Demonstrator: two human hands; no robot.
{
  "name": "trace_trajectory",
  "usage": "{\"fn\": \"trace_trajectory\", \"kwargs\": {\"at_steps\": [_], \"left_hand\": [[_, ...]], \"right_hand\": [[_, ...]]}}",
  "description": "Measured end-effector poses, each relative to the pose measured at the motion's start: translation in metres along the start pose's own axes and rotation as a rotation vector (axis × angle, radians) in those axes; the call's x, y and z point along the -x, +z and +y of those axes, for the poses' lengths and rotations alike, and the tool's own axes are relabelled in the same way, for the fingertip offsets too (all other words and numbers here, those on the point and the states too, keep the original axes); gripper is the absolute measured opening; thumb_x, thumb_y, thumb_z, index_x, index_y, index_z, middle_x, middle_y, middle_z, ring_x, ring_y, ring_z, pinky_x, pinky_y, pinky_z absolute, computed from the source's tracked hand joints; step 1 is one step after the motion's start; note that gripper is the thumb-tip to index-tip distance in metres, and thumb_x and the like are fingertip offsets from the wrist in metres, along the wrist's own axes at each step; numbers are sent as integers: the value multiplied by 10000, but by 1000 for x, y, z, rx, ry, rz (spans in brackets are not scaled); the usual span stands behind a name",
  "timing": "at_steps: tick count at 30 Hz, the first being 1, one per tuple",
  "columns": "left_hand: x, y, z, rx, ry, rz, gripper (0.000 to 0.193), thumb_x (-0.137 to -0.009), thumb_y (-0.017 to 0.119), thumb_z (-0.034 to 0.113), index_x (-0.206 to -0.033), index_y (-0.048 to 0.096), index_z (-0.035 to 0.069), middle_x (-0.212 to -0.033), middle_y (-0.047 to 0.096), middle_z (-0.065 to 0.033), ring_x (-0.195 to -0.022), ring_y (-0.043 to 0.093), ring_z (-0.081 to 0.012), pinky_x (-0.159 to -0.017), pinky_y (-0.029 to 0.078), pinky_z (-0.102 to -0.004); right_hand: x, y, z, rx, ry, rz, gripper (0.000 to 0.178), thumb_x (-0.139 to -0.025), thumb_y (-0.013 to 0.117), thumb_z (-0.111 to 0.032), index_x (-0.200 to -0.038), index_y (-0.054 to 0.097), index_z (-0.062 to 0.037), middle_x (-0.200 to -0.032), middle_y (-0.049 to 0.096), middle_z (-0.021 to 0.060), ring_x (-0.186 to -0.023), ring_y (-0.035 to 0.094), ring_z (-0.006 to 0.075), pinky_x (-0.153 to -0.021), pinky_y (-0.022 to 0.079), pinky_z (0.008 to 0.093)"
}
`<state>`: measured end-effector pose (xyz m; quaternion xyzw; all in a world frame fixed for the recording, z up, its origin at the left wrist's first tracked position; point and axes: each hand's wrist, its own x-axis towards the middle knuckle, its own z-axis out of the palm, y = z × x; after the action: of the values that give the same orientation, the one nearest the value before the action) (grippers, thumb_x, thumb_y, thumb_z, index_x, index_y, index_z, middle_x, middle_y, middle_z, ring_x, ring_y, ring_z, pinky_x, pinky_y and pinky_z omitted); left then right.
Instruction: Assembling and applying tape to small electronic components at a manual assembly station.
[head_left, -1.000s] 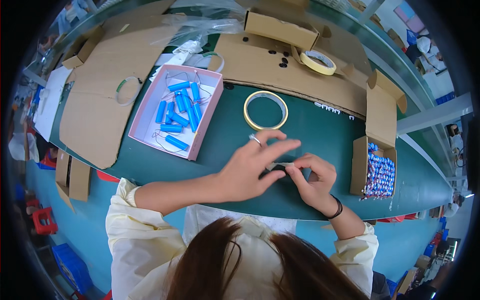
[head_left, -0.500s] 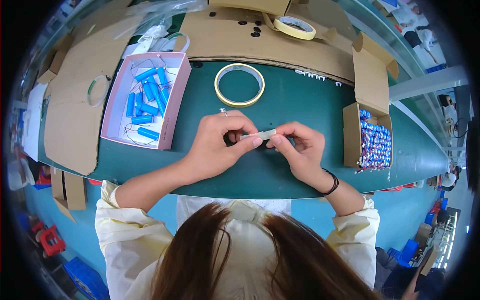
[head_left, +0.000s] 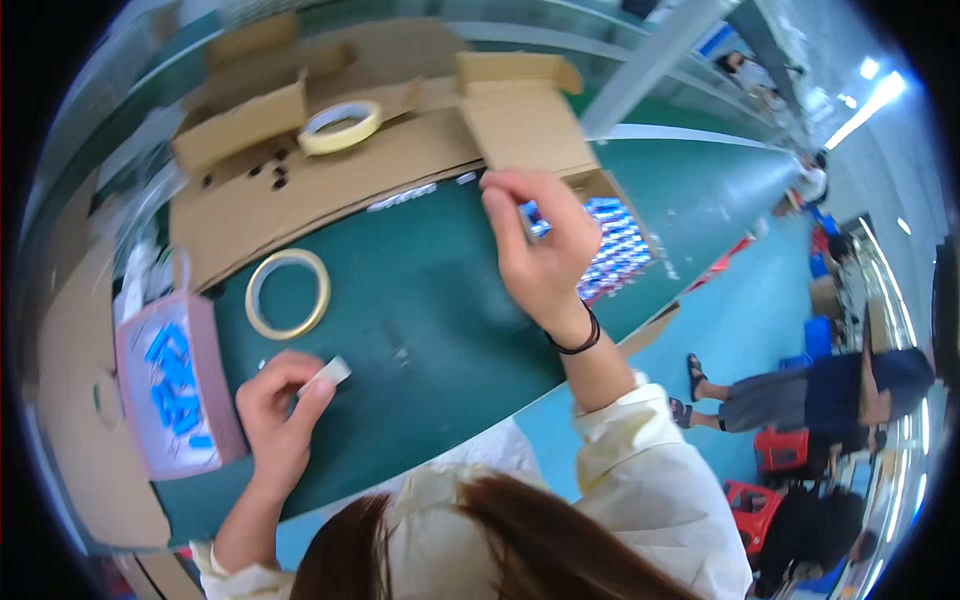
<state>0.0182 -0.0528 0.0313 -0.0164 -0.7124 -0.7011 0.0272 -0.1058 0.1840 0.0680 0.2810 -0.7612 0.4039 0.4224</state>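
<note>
My left hand point(head_left: 280, 415) rests on the dark green table point(head_left: 420, 330) and pinches a small pale strip of tape point(head_left: 328, 375) between thumb and fingers. My right hand point(head_left: 540, 250) is stretched out to the open cardboard box point(head_left: 560, 130) that holds rows of blue and white cylinders point(head_left: 615, 245). Its fingers are closed on a small blue piece at the box's near edge. A black band circles that wrist. A pink tray point(head_left: 135, 385) with several blue cylinders lies to the left of my left hand.
A yellowish tape ring point(head_left: 288, 293) lies flat on the table above my left hand; a second tape roll point(head_left: 340, 127) sits on flattened cardboard point(head_left: 330, 190) at the back. More cardboard lies at the far left. People stand and crouch on the blue floor at the right.
My hands were together at the table's middle. Now they are apart: the right has reached out to the box of cylinders, and the left stays low with the tape strip. The view swung right.
</note>
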Motion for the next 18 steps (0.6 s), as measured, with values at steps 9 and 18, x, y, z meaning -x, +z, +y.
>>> {"fn": "trace_trajectory", "kwargs": {"at_steps": [9,18], "left_hand": [[2,9,-5,-8,-4,29,94,-764,608,53,-713,550,0,-796,543,-41,-660,465,-67,-586,365,-178],[-7,5,-11,-54,-49,46,117,-758,626,94,-727,565,-1,-798,546,-40,-669,483,-78,-619,374,-198]], "right_hand": [[-9,-78,46,611,300,-145,144,-650,644,-44,-794,657,-29,-812,639,125,-771,607,250,-669,470,311],[-3,-62,62,568,418,-455,181,-640,604,-6,-813,654,-23,-815,640,129,-832,570,296,-776,449,357]]}}
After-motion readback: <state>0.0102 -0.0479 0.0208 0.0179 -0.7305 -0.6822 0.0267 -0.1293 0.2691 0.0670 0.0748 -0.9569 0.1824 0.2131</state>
